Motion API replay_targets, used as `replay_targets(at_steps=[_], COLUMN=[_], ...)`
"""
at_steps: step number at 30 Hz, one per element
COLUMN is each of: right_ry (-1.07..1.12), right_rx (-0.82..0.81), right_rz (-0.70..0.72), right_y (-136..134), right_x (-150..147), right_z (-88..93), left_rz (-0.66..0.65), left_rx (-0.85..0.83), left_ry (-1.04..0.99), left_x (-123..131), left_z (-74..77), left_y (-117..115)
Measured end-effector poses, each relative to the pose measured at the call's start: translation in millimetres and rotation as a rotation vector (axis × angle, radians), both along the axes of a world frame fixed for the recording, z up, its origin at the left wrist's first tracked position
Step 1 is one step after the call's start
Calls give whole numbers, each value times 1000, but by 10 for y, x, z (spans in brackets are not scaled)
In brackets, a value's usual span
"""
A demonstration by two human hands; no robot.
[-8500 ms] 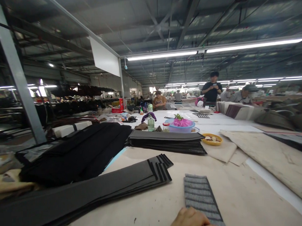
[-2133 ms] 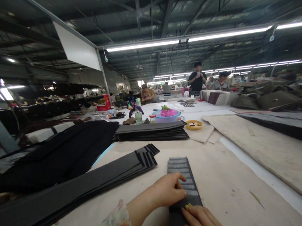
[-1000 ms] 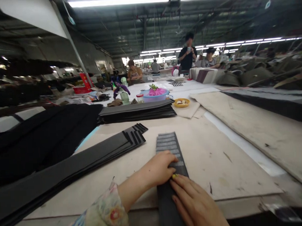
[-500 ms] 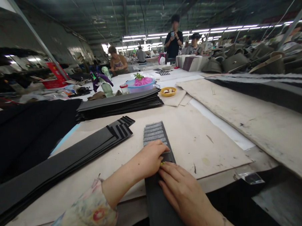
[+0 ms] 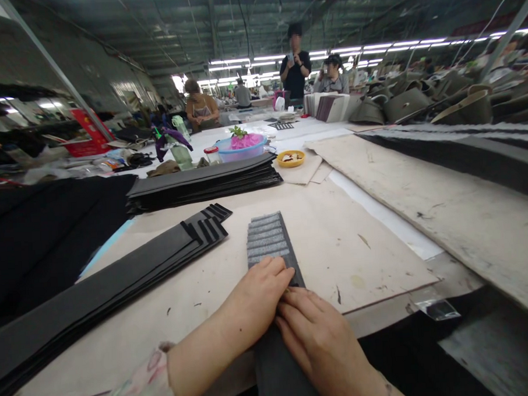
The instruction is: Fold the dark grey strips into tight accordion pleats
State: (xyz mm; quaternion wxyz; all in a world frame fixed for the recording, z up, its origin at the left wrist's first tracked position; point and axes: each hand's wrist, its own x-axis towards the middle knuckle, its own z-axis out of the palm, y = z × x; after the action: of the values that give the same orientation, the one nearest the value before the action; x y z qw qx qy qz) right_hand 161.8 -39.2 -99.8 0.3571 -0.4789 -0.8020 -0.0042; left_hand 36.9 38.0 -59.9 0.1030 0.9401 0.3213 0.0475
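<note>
Head view | your left hand (image 5: 259,291) and right hand (image 5: 316,336) press flat, open-palmed, gripping nothing, on the grey strip stack (image 5: 270,247) | likely light, floppy, slide-prone; pinch its near end at the table (image 5: 371,240) edge.

A long dark strip (image 5: 270,250), grey-striped at its far end, lies flat over the table's near edge.

Factory floor, a large cutting or assembly hall for fabric goods. Dark steel-truss roof (image 5: 247,12) with long rows of white fluorescent tube lights (image 5: 371,46) running far back. Long pale worktable (image 5: 344,241) covered with flat stacks of black cut material sheets (image 5: 202,183), fanned long dark grey strips (image 5: 119,280) and a staggered grey felt strip pile (image 5: 268,241). Other people sit and stand at tables behind, with olive-grey bag-like pieces (image 5: 408,101) heaped at right
</note>
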Motion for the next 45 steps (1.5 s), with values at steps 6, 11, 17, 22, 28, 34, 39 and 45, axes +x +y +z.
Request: replay_targets(at_steps=[6, 11, 17, 22, 28, 34, 39, 45], right_ry=[16, -16, -121, -189, -143, -179, -328, -388], right_rx=[-32, -126, -99, -126, -266, -298, -174, -22], right_rz=[-11, 16, -100, -110, 27, 13, -25, -63], right_y=[21, 84, 244, 403, 443, 435, 415, 381], right_x=[12, 33, 46, 100, 120, 97, 51, -5], right_z=[16, 79, 76, 82, 210, 226, 193, 163], left_rz=[-1, 148, 179, 170, 133, 113, 86, 105], left_rx=[-83, -161, -146, -145, -184, -157, -55, -123], left_ry=[-104, -182, -219, -213, -202, -166, -46, -141], left_x=[-120, -319, -429, -411, -386, -383, -350, -417], left_z=[-19, 17, -21, -22, 1, 31, -3, -17], left_y=[43, 88, 64, 60, 94, 72, -4, 30])
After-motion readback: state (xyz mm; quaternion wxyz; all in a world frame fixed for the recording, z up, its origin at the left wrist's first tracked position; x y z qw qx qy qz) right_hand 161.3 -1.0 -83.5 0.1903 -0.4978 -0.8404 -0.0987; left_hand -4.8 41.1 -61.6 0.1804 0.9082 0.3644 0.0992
